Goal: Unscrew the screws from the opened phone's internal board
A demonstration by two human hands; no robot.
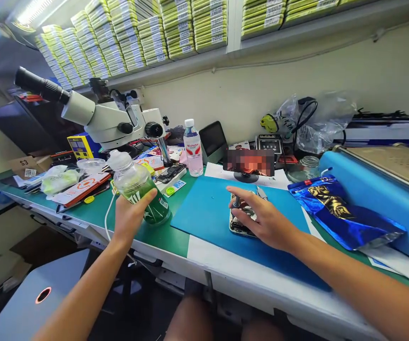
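Note:
On the left, my left hand (pixel 131 213) is wrapped round a big clear plastic bottle (pixel 147 196) with a white cap and a green lower part. The bottle leans a little over the green bench top. My right hand (pixel 257 213) is over an opened phone (pixel 238 229) that lies on the blue mat (pixel 200 210). Between its thumb and fingers stands a small grey cylindrical tool (pixel 236 201), partly covered by the fingers, its tip hidden. Behind the knuckles, a grey pointed tool (pixel 262 192) shows in part.
A microscope (pixel 108 121) overhangs the bench at left, above cluttered boxes and phone parts. A pink-labelled water bottle (pixel 193 149) and a propped screen (pixel 249 162) stand behind the mat. To the right lie a blue foil pouch (pixel 339 208) and a blue machine (pixel 375 199).

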